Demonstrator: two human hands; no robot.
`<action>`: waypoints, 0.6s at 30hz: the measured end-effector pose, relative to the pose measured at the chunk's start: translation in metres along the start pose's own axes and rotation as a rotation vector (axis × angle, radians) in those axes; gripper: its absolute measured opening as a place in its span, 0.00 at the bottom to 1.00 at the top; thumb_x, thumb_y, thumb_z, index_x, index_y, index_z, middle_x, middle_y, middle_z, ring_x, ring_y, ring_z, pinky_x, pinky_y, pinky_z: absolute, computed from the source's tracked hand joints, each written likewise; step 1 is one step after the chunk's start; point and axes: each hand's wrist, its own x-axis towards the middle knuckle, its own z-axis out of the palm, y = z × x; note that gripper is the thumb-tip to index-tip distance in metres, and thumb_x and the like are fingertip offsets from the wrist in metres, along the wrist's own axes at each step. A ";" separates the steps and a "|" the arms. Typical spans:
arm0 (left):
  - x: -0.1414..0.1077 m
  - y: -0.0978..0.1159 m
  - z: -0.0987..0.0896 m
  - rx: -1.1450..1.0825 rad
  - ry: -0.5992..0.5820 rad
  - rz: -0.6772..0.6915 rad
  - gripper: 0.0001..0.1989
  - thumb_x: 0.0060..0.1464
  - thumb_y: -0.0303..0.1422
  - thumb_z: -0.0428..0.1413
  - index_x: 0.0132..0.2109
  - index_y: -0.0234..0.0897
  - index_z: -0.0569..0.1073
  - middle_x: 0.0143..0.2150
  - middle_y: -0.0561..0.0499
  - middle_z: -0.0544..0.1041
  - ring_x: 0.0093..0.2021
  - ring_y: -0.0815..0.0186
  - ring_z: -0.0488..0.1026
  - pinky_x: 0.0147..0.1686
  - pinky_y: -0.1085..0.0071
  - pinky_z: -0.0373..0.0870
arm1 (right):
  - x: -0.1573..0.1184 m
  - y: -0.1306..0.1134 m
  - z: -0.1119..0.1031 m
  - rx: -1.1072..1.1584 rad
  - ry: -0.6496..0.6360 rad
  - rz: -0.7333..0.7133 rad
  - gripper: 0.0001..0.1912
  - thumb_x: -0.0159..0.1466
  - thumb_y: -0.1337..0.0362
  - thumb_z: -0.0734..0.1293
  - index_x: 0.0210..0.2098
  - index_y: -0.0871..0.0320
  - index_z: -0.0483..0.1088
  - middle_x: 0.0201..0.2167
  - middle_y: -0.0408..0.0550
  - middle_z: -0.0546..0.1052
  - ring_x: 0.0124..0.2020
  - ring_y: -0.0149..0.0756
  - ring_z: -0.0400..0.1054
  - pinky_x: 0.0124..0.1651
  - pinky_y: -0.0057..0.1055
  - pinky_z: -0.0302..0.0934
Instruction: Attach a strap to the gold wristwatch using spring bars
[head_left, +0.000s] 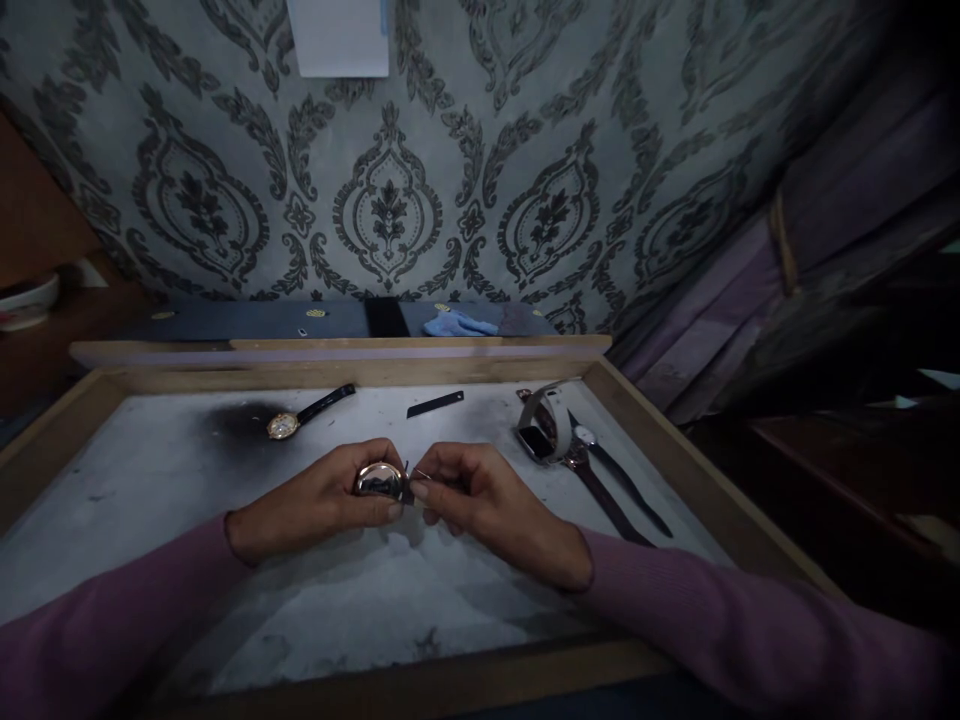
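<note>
My left hand (322, 500) is closed around a shiny watch case (380, 481), fingers behind it and thumb along its lower edge. Close against the case's right side is my right hand (476, 495), its thumb and fingers pinched on a thin, dark piece (421, 474) that sticks out between the fingertips. Whether this piece is a strap part or a small tool is too small to tell. Both hands are over the white bottom of a shallow wooden tray (360, 372).
A gold-faced watch (283, 426) with a black strap lies back left. A black blade-like strip (436, 404) lies back centre. Several watches (536, 440) are grouped at the right. Behind the tray's rim lies a blue cloth (459, 324), before a patterned wall.
</note>
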 end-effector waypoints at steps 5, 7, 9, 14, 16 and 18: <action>0.001 0.004 0.002 -0.036 -0.011 0.018 0.10 0.51 0.37 0.57 0.35 0.35 0.66 0.28 0.57 0.61 0.28 0.71 0.56 0.27 0.73 0.52 | -0.001 0.001 0.001 0.034 0.009 -0.021 0.13 0.57 0.57 0.70 0.31 0.60 0.65 0.20 0.39 0.69 0.20 0.24 0.60 0.21 0.21 0.53; 0.001 0.003 0.003 -0.050 -0.003 0.033 0.11 0.51 0.38 0.57 0.35 0.35 0.66 0.27 0.57 0.61 0.28 0.71 0.55 0.27 0.73 0.52 | -0.001 0.001 0.001 0.044 0.023 -0.037 0.14 0.57 0.58 0.70 0.31 0.59 0.62 0.20 0.39 0.69 0.21 0.25 0.61 0.21 0.21 0.53; 0.002 0.002 0.004 -0.061 0.013 0.042 0.11 0.52 0.39 0.57 0.35 0.35 0.67 0.27 0.57 0.61 0.28 0.71 0.55 0.27 0.73 0.51 | -0.002 0.001 0.001 0.046 0.030 -0.056 0.14 0.57 0.59 0.70 0.31 0.58 0.60 0.20 0.38 0.68 0.21 0.25 0.62 0.21 0.21 0.53; 0.002 0.000 0.007 -0.073 0.040 0.014 0.13 0.52 0.41 0.56 0.35 0.35 0.68 0.25 0.58 0.61 0.26 0.71 0.53 0.25 0.74 0.49 | -0.003 0.001 0.002 0.005 0.017 -0.089 0.13 0.58 0.60 0.69 0.32 0.57 0.59 0.20 0.38 0.68 0.21 0.26 0.61 0.21 0.22 0.54; 0.002 0.000 0.008 -0.080 0.051 0.005 0.13 0.52 0.41 0.56 0.34 0.34 0.68 0.24 0.59 0.60 0.25 0.72 0.52 0.25 0.74 0.48 | -0.003 0.002 0.002 -0.014 0.015 -0.095 0.13 0.59 0.60 0.69 0.31 0.57 0.58 0.20 0.38 0.68 0.20 0.24 0.59 0.21 0.22 0.53; 0.002 0.000 0.008 -0.082 0.059 -0.007 0.13 0.51 0.42 0.57 0.34 0.35 0.68 0.23 0.59 0.59 0.24 0.72 0.51 0.24 0.74 0.48 | -0.003 0.002 0.002 -0.016 0.010 -0.102 0.13 0.59 0.60 0.68 0.31 0.57 0.58 0.20 0.38 0.68 0.19 0.24 0.58 0.21 0.22 0.52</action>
